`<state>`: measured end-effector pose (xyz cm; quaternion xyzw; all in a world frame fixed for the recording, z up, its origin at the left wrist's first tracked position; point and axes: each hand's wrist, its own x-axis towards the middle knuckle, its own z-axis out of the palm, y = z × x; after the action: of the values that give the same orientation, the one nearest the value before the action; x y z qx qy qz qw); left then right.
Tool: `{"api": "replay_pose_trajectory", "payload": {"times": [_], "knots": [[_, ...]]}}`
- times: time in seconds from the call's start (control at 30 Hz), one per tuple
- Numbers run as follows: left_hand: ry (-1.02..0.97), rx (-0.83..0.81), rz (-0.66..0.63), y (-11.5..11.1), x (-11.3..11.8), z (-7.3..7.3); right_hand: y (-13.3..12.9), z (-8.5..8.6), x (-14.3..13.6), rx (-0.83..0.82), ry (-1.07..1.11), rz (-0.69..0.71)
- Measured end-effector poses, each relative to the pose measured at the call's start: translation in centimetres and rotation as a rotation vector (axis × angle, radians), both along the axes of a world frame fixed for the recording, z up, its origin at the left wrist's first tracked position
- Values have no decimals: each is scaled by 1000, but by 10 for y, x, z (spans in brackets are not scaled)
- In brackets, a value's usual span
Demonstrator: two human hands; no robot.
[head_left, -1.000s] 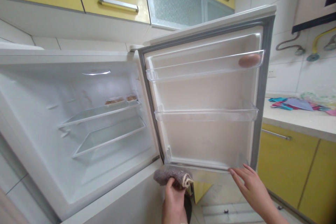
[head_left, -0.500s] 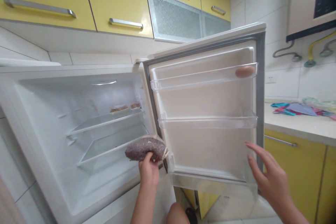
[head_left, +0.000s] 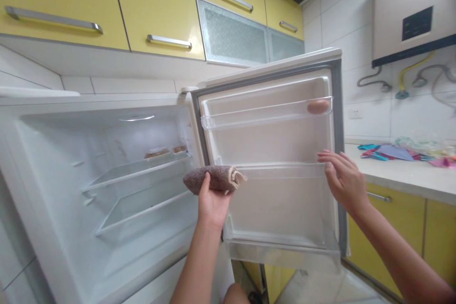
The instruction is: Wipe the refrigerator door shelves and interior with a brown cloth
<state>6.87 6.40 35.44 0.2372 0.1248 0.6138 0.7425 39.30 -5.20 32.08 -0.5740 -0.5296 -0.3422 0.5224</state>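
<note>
Cloth (head_left: 213,179) in left hand (head_left: 213,206), perhaps one egg (head_left: 318,106)

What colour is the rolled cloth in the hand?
Mottled brownish-purple cloth, cream inside, best seen in the head view.

At centre, the rolled cloth (head_left: 213,178) looks rough and matt, its weave fuzzy. Right of it, the door bins (head_left: 267,113) are smooth, clear plastic, glossy along their rims. Across the upper left, glossy, smooth yellow cabinet fronts (head_left: 156,4) carry metal handles (head_left: 169,42) with a satin sheen.
</note>
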Motion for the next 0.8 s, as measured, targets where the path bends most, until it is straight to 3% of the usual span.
{"api": "replay_pose_trajectory", "payload": {"times": [0.23,0.43,0.6,0.7,0.8], "knots": [[-70,-69,114,-14,69,-18,-21,9,2,-165,81,135],[-12,-13,-39,-59,150,-38,-35,22,6,-320,100,202],[-1,-11,-250,-99,208,-42,-43,42,9,-445,112,204],[-15,-53,-321,-115,229,-40,-44,52,8,-508,112,156],[-26,-64,-314,-118,230,-36,-41,55,6,-559,67,84]]}}
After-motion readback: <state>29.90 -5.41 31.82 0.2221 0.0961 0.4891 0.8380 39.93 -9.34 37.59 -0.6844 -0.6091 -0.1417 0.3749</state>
